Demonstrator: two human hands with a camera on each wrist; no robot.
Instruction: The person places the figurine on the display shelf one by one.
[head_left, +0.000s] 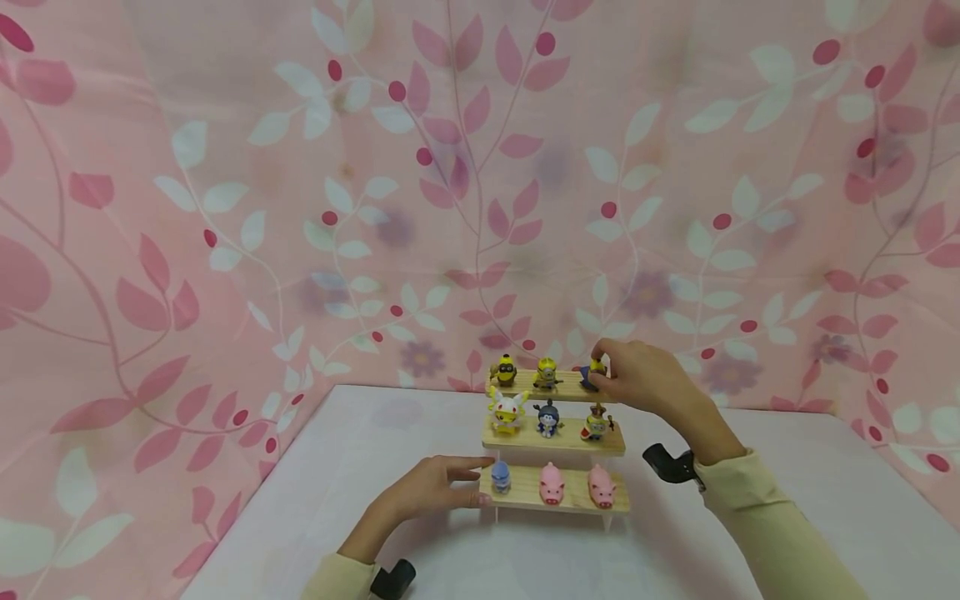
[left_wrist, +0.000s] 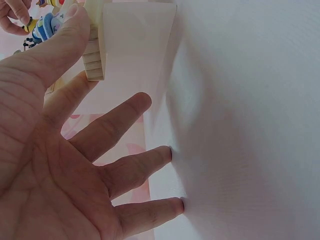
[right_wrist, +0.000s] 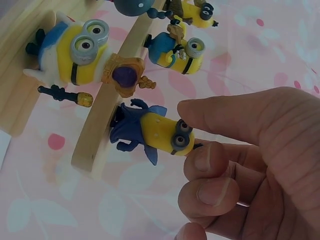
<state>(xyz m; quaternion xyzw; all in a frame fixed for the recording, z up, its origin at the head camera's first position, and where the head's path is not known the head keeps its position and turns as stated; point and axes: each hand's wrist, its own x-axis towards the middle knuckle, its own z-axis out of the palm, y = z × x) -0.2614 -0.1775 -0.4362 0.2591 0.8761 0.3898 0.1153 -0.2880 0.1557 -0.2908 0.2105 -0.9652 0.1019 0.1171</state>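
My right hand (head_left: 637, 375) pinches a minion figurine (right_wrist: 160, 132) by its head, between thumb and fingers. The figurine, yellow with a blue outfit, has its base at the right end of the top wooden shelf (head_left: 566, 383). At the left end of the bottom shelf (head_left: 525, 498), my left hand (head_left: 438, 486) holds the board's end between thumb and index finger; its other fingers spread straight beneath. A small blue figurine (head_left: 501, 477) stands close to that hand. Two pink pig figurines (head_left: 551, 483) sit farther right on this shelf.
The three-tier stand rests on a white tabletop (head_left: 300, 500). On the middle shelf (head_left: 517, 438) stand a white-and-yellow figurine (head_left: 507, 412), a dark-haired one (head_left: 547, 418) and a crowned minion (head_left: 597, 423). Two more minions (head_left: 506, 371) occupy the top shelf. Pink floral cloth (head_left: 480, 208) hangs behind.
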